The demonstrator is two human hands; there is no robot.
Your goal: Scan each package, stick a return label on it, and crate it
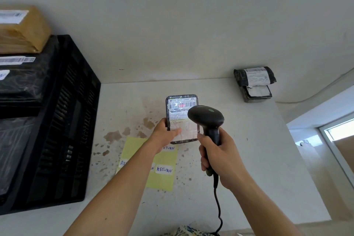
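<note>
My left hand (166, 132) grips a small black-wrapped package (179, 109) by its lower left corner, shipping label facing up, above the white table (249, 149). A red scan line glows on its barcode. My right hand (220, 157) holds a black handheld scanner (207, 119) by the grip, its head just right of and over the package. A yellow sheet (164, 180) with white RETURN labels (164, 169) lies on the table beneath my left forearm. The black crate (76, 120) stands at the left with wrapped packages inside.
Two more black packages (255, 82) are stacked at the table's far right corner by the wall. A brown parcel (23, 30) tops the crate's pile. The scanner's cable (218, 207) trails toward me. The table's right edge drops off near a window.
</note>
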